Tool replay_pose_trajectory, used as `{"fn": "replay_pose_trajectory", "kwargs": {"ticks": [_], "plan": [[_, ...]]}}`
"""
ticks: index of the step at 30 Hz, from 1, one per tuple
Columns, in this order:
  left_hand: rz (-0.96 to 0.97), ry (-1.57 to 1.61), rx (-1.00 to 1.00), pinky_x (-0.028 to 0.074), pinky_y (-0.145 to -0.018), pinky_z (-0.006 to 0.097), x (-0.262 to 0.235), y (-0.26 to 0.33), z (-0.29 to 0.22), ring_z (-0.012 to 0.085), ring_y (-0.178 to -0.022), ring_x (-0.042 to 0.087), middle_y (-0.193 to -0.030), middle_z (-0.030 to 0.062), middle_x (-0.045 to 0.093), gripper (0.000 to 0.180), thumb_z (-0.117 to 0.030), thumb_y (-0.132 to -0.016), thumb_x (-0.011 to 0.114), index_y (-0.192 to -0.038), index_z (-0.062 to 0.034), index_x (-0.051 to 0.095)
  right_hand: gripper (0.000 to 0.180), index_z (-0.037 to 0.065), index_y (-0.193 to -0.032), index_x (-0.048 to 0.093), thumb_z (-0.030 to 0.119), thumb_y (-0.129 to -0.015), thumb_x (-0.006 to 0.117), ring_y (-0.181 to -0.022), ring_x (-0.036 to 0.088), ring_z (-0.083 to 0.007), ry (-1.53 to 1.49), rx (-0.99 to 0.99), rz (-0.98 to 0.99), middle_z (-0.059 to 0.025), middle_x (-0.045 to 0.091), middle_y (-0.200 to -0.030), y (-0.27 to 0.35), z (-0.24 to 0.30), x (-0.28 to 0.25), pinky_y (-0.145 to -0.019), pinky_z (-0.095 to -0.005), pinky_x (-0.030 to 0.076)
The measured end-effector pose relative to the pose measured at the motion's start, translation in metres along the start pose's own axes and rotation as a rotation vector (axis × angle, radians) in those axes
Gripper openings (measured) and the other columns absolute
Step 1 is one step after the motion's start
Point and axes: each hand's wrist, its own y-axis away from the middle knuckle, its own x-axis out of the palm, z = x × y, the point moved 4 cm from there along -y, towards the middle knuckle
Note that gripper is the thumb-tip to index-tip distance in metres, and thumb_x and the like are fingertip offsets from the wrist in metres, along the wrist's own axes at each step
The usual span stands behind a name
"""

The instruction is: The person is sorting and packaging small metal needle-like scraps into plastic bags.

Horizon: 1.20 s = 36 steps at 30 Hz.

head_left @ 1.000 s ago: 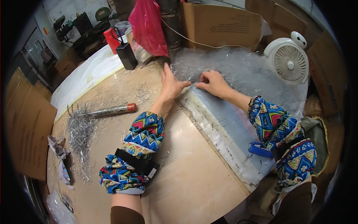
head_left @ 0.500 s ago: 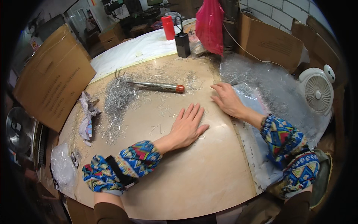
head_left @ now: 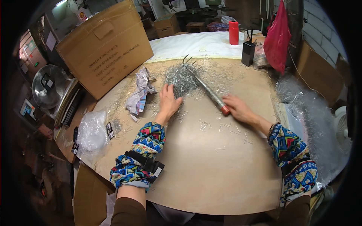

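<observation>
My right hand (head_left: 238, 108) has its fingers on the handle of a small hand rake (head_left: 206, 89), close to its red end. The rake has a speckled grey shaft and dark curved tines, which lie at the far side of a heap of small bent metal wire pieces (head_left: 181, 81). At the heap's near left edge is my left hand (head_left: 168, 101), fingers apart and thumb out, holding nothing. Its fingertips touch or nearly touch the wires. A few loose wire pieces (head_left: 205, 125) lie scattered on the tan tabletop (head_left: 215, 169) between my arms.
Crumpled paper (head_left: 140, 94) and a clear plastic bag (head_left: 89, 130) lie to the left, below a large cardboard box (head_left: 107, 49). A red bottle (head_left: 233, 33), black device (head_left: 248, 52) and hanging pink bag (head_left: 278, 37) are at the back. Clear plastic sheeting (head_left: 307, 109) and a white fan (head_left: 342, 128) stand right.
The view has turned left. My left hand has moved from the bare tabletop up to the wire heap. My right hand has reached the rake's handle, and the rake now points more toward me.
</observation>
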Motion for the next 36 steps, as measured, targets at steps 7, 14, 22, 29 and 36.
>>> {"fn": "replay_pose_trajectory", "kwargs": {"ticks": [7, 14, 22, 29, 36], "plan": [[0.087, 0.091, 0.198, 0.043, -0.093, 0.045, -0.027, 0.035, -0.027, 0.0393, -0.108, 0.048, -0.118, 0.0194, 0.047, 0.044, -0.012, -0.073, 0.070, -0.113, -0.0045, 0.052, 0.037, -0.005, -0.104, 0.063, 0.026, -0.083, 0.059, -0.113, 0.050, -0.0341, 0.143, 0.071, -0.177, -0.0204, 0.056, -0.123, 0.005, 0.046, 0.003, -0.103, -0.0456, 0.034], [-0.361, -0.172, 0.118, 0.042, -0.092, 0.044, -0.074, 0.018, 0.055, 0.0353, -0.108, 0.053, -0.115, 0.0200, 0.055, 0.044, -0.029, -0.082, 0.069, -0.113, -0.0010, 0.054, 0.033, -0.002, -0.098, 0.064, 0.021, -0.075, 0.064, -0.094, 0.059, -0.0354, 0.229, 0.449, 0.158, -0.0206, 0.060, -0.097, 0.025, 0.116, -0.057, -0.082, -0.0408, 0.048], [-0.142, 0.375, -0.151, 0.050, -0.074, 0.044, -0.108, 0.008, 0.062, 0.0332, -0.084, 0.066, -0.090, 0.0161, 0.068, 0.022, -0.022, -0.086, 0.062, -0.096, -0.0053, 0.070, 0.030, -0.001, -0.106, 0.060, 0.010, -0.080, 0.069, -0.068, 0.059, -0.0095, -0.397, 0.444, -0.191, -0.0038, 0.062, -0.080, 0.033, 0.155, -0.161, -0.062, -0.0239, 0.047], [0.469, 0.988, -0.132, 0.046, -0.091, 0.038, -0.083, 0.068, 0.002, 0.0222, -0.104, 0.059, -0.109, 0.0138, 0.065, 0.019, -0.013, -0.088, 0.061, -0.099, 0.0008, 0.068, 0.023, 0.005, -0.089, 0.061, 0.022, -0.083, 0.074, -0.067, 0.056, -0.0102, -1.108, 0.155, -0.933, -0.0013, 0.058, -0.071, -0.022, 0.145, -0.112, -0.068, -0.0252, 0.042], [0.106, 0.482, 0.165, 0.045, -0.094, 0.037, -0.018, 0.047, 0.084, 0.0274, -0.105, 0.058, -0.114, 0.0133, 0.061, 0.047, -0.006, -0.074, 0.073, -0.117, 0.0011, 0.056, 0.031, 0.015, -0.069, 0.042, 0.022, -0.086, 0.068, -0.046, 0.040, -0.0126, -1.492, 0.048, -1.180, 0.0026, 0.036, -0.052, -0.054, 0.189, -0.125, -0.057, -0.0347, 0.043]]}}
